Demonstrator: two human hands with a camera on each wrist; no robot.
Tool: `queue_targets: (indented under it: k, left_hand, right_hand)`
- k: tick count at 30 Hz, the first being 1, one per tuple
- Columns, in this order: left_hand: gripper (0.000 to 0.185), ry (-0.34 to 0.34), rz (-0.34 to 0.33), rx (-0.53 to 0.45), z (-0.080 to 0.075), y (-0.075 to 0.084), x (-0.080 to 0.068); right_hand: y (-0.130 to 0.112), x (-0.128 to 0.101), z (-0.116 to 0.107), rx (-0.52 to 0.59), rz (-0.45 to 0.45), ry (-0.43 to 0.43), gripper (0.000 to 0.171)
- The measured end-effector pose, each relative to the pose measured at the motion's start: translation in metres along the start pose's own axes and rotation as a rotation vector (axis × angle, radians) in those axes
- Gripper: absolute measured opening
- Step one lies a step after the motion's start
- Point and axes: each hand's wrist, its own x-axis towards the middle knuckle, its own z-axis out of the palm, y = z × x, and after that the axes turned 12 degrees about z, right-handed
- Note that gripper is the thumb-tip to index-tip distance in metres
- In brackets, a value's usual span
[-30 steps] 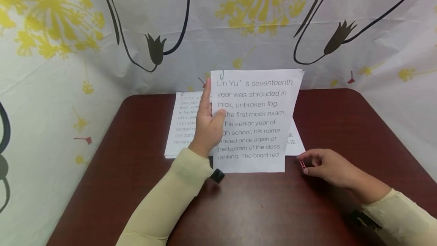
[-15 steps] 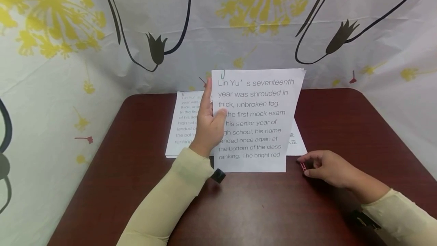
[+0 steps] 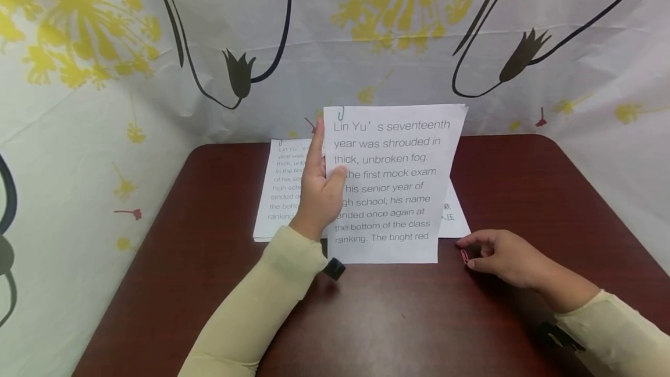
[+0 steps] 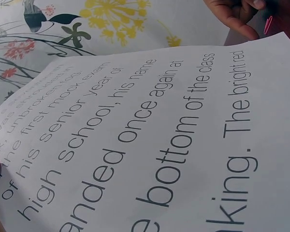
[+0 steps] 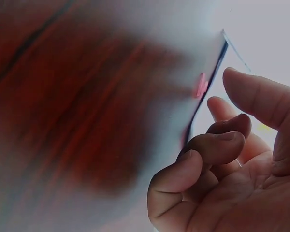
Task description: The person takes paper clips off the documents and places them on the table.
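Upright above the table, my left hand [image 3: 320, 194] holds clipped sheets of paper [image 3: 387, 252] by their left edge, thumb in front and fingers behind. Large English print covers the front, and a dark green paper clip [image 3: 341, 113] sits at its top left. My right hand [image 3: 505, 259] is low over the table at the right, its fingers bent. A pink paper clip [image 3: 464, 257] lies between its index fingertip and thumb. Both wrist views show small gaps between this pink clip [image 5: 201, 86] and the fingertips; contact is unclear.
Behind the held sheets lies another clipped stack of printed paper [image 3: 285, 202]. A further sheet [image 3: 454, 226] with Chinese characters shows at its right. Beneath is a dark red-brown table [image 3: 403, 319]; a patterned white curtain [image 3: 408, 74] hangs behind it and at the sides.
The pink paper clip has turned slightly between the right thumb and index finger. Both hands and the held sheets stay almost where they were.
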Motion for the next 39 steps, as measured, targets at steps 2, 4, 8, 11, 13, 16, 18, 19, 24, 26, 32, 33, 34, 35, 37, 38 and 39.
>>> queue_targets:
  k: [2, 4, 8, 11, 13, 16, 18, 19, 24, 26, 32, 33, 34, 35, 37, 38, 39]
  left_hand:
    - [0.089, -0.001, 0.001, -0.001, 0.0, 0.0, 0.0]
    - [0.089, -0.002, 0.0, -0.001, 0.0, -0.002, -0.001]
    - [0.091, -0.002, -0.003, -0.001, -0.002, -0.008, -0.001]
    - [0.092, -0.004, 0.003, -0.014, -0.003, -0.013, -0.001]
    - [0.092, -0.004, 0.008, -0.026, -0.003, -0.016, -0.001]
    - [0.093, -0.008, 0.021, -0.032, -0.004, -0.017, -0.001]
    - [0.092, -0.011, 0.029, -0.033, -0.004, -0.017, -0.001]
    - [0.092, -0.013, 0.034, -0.031, -0.004, -0.017, -0.002]
    - [0.09, -0.019, 0.035, -0.019, -0.006, -0.017, -0.001]
    - [0.09, -0.019, 0.028, -0.014, -0.006, -0.017, -0.001]
    - [0.091, -0.008, 0.008, -0.007, -0.005, -0.016, -0.001]
    - [0.091, -0.006, 0.005, -0.007, -0.005, -0.016, -0.001]
    - [0.091, -0.005, 0.003, -0.006, -0.005, -0.015, -0.001]
    - [0.091, -0.003, 0.001, -0.005, -0.005, -0.015, -0.001]
    - [0.091, -0.001, -0.001, -0.004, -0.004, -0.015, -0.001]
    - [0.091, -0.001, -0.002, -0.005, -0.004, -0.016, -0.001]
    - [0.091, -0.001, -0.002, -0.005, -0.004, -0.016, -0.001]
  right_hand:
    - [-0.003, -0.002, -0.002, -0.001, -0.005, 0.014, 0.04]
    - [-0.007, -0.003, -0.003, 0.001, -0.007, 0.026, 0.041]
    - [-0.017, -0.008, -0.007, -0.001, -0.024, 0.061, 0.044]
    - [-0.025, -0.011, -0.01, -0.008, -0.053, 0.09, 0.043]
    - [-0.031, -0.013, -0.012, -0.014, -0.069, 0.107, 0.042]
    - [-0.04, -0.016, -0.016, -0.023, -0.104, 0.127, 0.042]
    - [-0.047, -0.018, -0.018, -0.028, -0.125, 0.144, 0.042]
    - [-0.051, -0.019, -0.02, -0.033, -0.139, 0.159, 0.041]
    - [-0.07, -0.021, -0.024, -0.055, -0.173, 0.234, 0.033]
    - [-0.078, -0.023, -0.026, -0.053, -0.183, 0.25, 0.032]
    - [-0.096, -0.026, -0.031, -0.036, -0.246, 0.286, 0.032]
    - [-0.098, -0.026, -0.031, -0.036, -0.254, 0.292, 0.033]
    - [-0.101, -0.026, -0.031, -0.031, -0.263, 0.298, 0.032]
    - [-0.103, -0.027, -0.031, -0.026, -0.271, 0.301, 0.032]
    - [-0.108, -0.027, -0.032, -0.012, -0.289, 0.311, 0.031]
    - [-0.11, -0.027, -0.032, -0.008, -0.299, 0.317, 0.031]
    - [-0.112, -0.027, -0.032, -0.001, -0.308, 0.322, 0.03]
